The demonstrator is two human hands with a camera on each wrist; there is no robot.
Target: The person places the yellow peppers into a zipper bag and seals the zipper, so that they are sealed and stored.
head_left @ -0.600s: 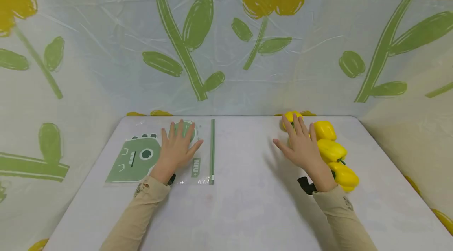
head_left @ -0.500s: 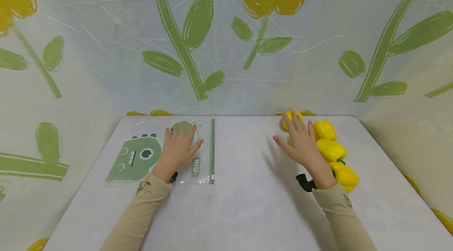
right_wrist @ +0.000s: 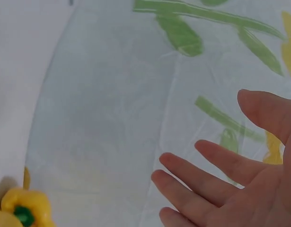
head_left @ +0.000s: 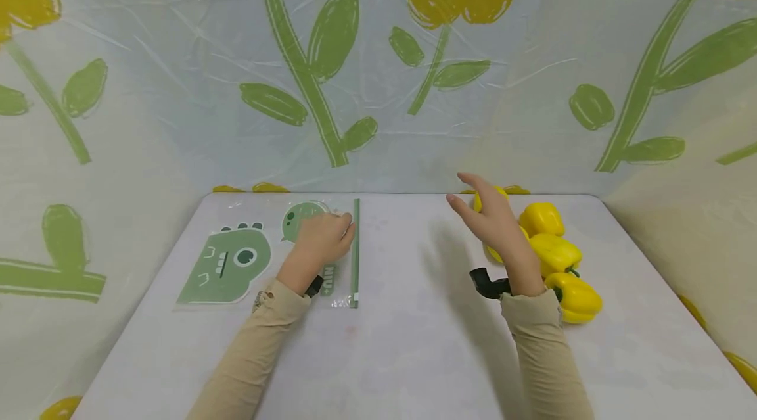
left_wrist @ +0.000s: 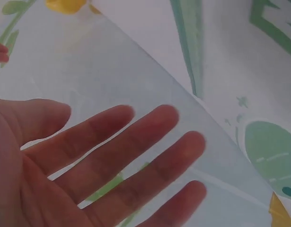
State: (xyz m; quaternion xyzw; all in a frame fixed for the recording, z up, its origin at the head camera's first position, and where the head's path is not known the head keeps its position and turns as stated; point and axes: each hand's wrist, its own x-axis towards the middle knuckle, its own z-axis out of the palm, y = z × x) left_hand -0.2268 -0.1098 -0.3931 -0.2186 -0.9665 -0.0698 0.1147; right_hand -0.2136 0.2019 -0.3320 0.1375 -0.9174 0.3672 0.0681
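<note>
My left hand (head_left: 322,239) is over the right part of a clear zip bag (head_left: 230,269) with green cartoon monsters printed on it. The bag lies flat, its green zip strip (head_left: 356,249) just right of the fingers. In the left wrist view the fingers (left_wrist: 131,149) are extended and slightly spread, with nothing held. My right hand (head_left: 493,226) is raised beside several yellow bell peppers (head_left: 556,254), thumb and index finger apart. It overlaps two peppers in the head view. The right wrist view shows its palm bare and a pepper (right_wrist: 39,203) at the lower left.
The white table (head_left: 378,354) meets a flower-printed sheet (head_left: 414,144) along its back edge, and the sheet also rises at both sides. Black wrist mounts (head_left: 487,283) stick out under the hands.
The left hand has moved right toward the zip strip and turned, its fingers no longer spread flat in the head view. The right hand has turned thumb-side up and shifted slightly left.
</note>
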